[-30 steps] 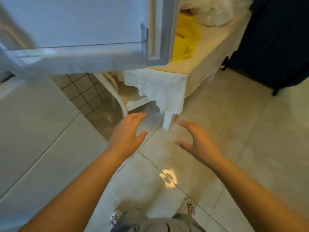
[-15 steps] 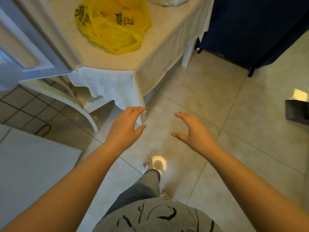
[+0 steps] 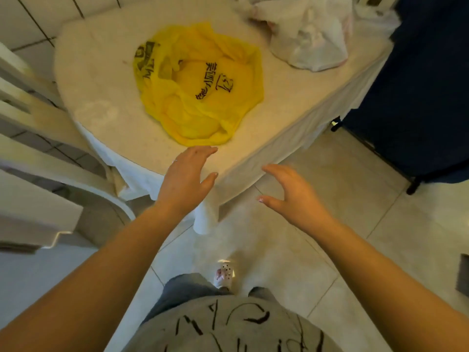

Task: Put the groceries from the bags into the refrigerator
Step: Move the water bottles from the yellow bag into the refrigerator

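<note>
Yellow bag (image 3: 200,85) lies crumpled on the surface (image 3: 101,92), beyond both hands: left hand (image 3: 184,180) and right hand (image 3: 291,196) are spread, empty. Thin plastic may slip or spill groceries if grabbed carelessly.

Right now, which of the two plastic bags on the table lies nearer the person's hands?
The yellow bag with dark printing, lying just beyond the left hand. The white bag sits farther back, at the table's far right corner.
</note>
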The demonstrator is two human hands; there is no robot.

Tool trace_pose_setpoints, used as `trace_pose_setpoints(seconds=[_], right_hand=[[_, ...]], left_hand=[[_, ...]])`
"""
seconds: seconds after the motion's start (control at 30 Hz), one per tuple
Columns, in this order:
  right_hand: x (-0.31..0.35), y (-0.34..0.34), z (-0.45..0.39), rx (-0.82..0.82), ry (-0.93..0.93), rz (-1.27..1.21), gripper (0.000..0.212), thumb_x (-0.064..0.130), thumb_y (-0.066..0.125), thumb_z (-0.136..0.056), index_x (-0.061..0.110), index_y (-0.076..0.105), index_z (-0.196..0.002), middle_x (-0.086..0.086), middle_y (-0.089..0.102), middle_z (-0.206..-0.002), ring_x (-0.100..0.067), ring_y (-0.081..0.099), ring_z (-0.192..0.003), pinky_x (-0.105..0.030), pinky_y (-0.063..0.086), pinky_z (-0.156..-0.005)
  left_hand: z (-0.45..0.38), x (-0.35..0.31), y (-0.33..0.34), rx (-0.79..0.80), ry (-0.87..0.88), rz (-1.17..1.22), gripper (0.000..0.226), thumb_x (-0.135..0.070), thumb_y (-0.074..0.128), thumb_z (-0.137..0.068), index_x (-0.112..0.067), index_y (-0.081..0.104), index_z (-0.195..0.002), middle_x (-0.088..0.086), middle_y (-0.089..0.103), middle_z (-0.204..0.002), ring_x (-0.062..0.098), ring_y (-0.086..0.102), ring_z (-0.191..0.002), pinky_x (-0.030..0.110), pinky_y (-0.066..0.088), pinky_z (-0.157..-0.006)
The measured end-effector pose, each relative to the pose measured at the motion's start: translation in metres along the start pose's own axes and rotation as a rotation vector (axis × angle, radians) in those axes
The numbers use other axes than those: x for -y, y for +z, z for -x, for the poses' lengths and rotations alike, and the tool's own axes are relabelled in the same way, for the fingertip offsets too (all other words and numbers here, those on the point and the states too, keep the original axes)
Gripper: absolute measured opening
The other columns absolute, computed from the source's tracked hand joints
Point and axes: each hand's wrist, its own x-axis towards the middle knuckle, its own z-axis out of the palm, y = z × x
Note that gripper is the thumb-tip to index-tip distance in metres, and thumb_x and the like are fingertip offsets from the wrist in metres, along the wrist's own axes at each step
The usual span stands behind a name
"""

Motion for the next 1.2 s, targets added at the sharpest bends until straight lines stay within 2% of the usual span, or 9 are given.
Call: trace_pose_setpoints(seconds=[0.33,0.43,0.57,0.67,0.8,0.87,0.97,1.07,1.2], right_hand=[[-0.031,-0.049,-0.199,0.133,-0.326,-0.003,0.066,0.037,0.068,-0.082,0.018,0.041,-0.139,-0.002,0.039,-0.146,-0.016,0.033,-0.135,-0.028,0.026,-0.109],[-0.043,-0.067,-0.262,0.17,-0.44,-0.015,0.066,0.037,0.07,-0.08,0.019,0.044,-0.137,-0.003,0.043,-0.143,-0.017,0.037,-0.133,-0.03,0.031,-0.109],[-0.053,-0.093,-0.335,0.254,-0.538,-0.038,0.064,0.032,0.072,-0.08,0.019,0.045,-0.136,-0.001,0.042,-0.143,-0.015,0.037,-0.132,-0.02,0.026,-0.102],[-0.055,-0.101,-0.379,0.315,-0.63,-0.065,0.068,0.029,0.072,-0.08,0.016,0.041,-0.139,-0.003,0.04,-0.144,-0.017,0.035,-0.134,-0.025,0.029,-0.108],[-0.041,-0.092,-0.421,0.403,-0.753,0.025,0.075,0.032,0.068,-0.083,0.02,0.028,-0.145,-0.003,0.026,-0.152,-0.018,0.022,-0.141,-0.032,0.023,-0.114],[-0.033,-0.081,-0.435,0.393,-0.837,0.123,0.076,0.036,0.065,-0.084,0.022,0.025,-0.147,-0.001,0.017,-0.156,-0.019,0.015,-0.142,-0.032,0.019,-0.113],[-0.023,-0.059,-0.455,0.324,-0.997,0.284,0.07,0.037,0.07,-0.08,0.02,0.04,-0.141,-0.007,0.016,-0.156,-0.025,0.015,-0.143,-0.042,0.024,-0.114],[-0.013,-0.042,-0.478,0.277,-1.063,0.505,0.057,0.037,0.081,-0.066,0.023,0.063,-0.119,-0.011,0.028,-0.152,-0.031,0.023,-0.141,-0.058,0.028,-0.106],[0.0,-0.024,-0.512,0.221,-1.174,0.707,0.054,0.034,0.08,-0.067,0.025,0.062,-0.118,-0.013,0.022,-0.154,-0.034,0.014,-0.143,-0.058,0.009,-0.108]], left_hand=[[-0.111,0.02,0.002,-0.267,-0.177,-0.033,0.048,-0.025,0.059,-0.084,-0.011,0.052,-0.129,0.009,0.056,-0.127,0.016,0.044,-0.118,0.018,0.028,-0.098],[-0.15,0.014,0.008,-0.358,-0.308,-0.04,0.048,-0.026,0.058,-0.083,-0.014,0.052,-0.13,0.007,0.055,-0.128,0.014,0.042,-0.118,0.02,0.029,-0.099],[-0.196,0.001,0.018,-0.409,-0.431,-0.139,0.048,-0.025,0.061,-0.083,-0.014,0.054,-0.129,0.008,0.056,-0.127,0.016,0.044,-0.119,0.022,0.031,-0.099],[-0.222,-0.006,0.023,-0.455,-0.592,-0.145,0.055,-0.023,0.066,-0.086,-0.016,0.046,-0.137,0.005,0.047,-0.138,0.019,0.043,-0.127,0.03,0.037,-0.099],[-0.24,-0.001,0.032,-0.401,-0.702,-0.231,0.075,-0.028,0.065,-0.087,-0.01,0.024,-0.147,0.009,0.025,-0.153,0.022,0.022,-0.141,0.028,0.022,-0.11],[-0.247,0.008,0.037,-0.35,-0.715,-0.321,0.083,-0.029,0.07,-0.082,-0.004,0.023,-0.146,0.015,0.025,-0.152,0.027,0.02,-0.141,0.04,0.024,-0.113],[-0.257,0.026,0.041,-0.219,-0.751,-0.483,0.089,-0.035,0.075,-0.074,-0.002,0.029,-0.143,0.019,0.027,-0.151,0.035,0.022,-0.14,0.053,0.022,-0.111],[-0.269,0.046,0.037,-0.119,-0.73,-0.596,0.088,-0.041,0.077,-0.068,-0.007,0.04,-0.14,0.019,0.028,-0.151,0.038,0.02,-0.14,0.058,0.016,-0.109],[-0.282,0.078,0.033,-0.032,-0.71,-0.677,0.089,-0.04,0.079,-0.065,-0.013,0.041,-0.14,0.018,0.027,-0.151,0.037,0.017,-0.141,0.065,0.016,-0.107]])
